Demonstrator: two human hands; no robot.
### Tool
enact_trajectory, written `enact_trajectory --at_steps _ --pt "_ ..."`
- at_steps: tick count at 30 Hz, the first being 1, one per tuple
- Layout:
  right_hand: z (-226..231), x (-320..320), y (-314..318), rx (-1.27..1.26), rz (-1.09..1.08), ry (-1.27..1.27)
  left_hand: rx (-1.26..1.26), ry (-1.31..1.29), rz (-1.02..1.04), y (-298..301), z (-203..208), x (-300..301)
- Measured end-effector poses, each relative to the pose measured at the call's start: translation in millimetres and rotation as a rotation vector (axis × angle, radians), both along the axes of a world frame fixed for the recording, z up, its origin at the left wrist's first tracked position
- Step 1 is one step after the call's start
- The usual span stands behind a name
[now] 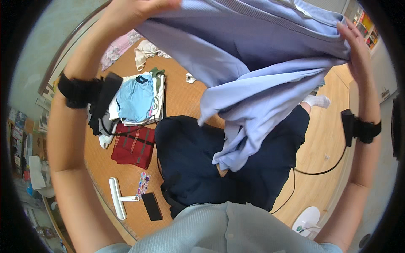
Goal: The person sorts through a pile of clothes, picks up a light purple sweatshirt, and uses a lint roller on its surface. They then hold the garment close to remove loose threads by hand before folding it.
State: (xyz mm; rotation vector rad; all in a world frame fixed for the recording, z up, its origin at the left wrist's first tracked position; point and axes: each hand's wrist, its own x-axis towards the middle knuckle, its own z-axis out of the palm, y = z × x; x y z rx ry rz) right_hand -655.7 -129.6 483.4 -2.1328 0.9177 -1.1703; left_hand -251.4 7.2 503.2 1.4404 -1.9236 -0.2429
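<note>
A lavender sweatshirt is stretched out in the air before me, its ribbed band along the top and its loose cloth hanging over my lap. At its upper left, my left hand grips the edge; part of that hand is cut off by the top of the picture. My right hand pinches the opposite end of the band, thumb in front. A small white tag shows near the top edge. The lowest folds hang over my dark trousers.
Folded clothes, with a light blue top uppermost, lie on the brown mat at left. Nearer are dark red folded cloth, a white lint roller, a sticker strip and a black phone. A white round object sits at lower right.
</note>
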Motion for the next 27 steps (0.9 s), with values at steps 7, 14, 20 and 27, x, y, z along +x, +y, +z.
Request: enact_trajectory --at_steps 7,14,20,27 --pt "48.1 -16.0 -24.8 -0.714 -0.372 0.709 -0.484 -0.954 0.558 -6.4 79.6 -0.3" --pt "109.3 -5.9 -9.3 -0.902 -0.633 0.517 -0.524 -0.222 0.640 -7.6 121.9 44.8" --pt "120.7 -4.6 -20.5 -0.792 -0.602 0.371 -0.648 -0.174 0.596 -18.2 130.3 115.9" --pt "135.8 -56.8 -110.9 -0.446 -0.417 0.329 -0.651 -0.708 0.785 -13.9 129.7 103.0"
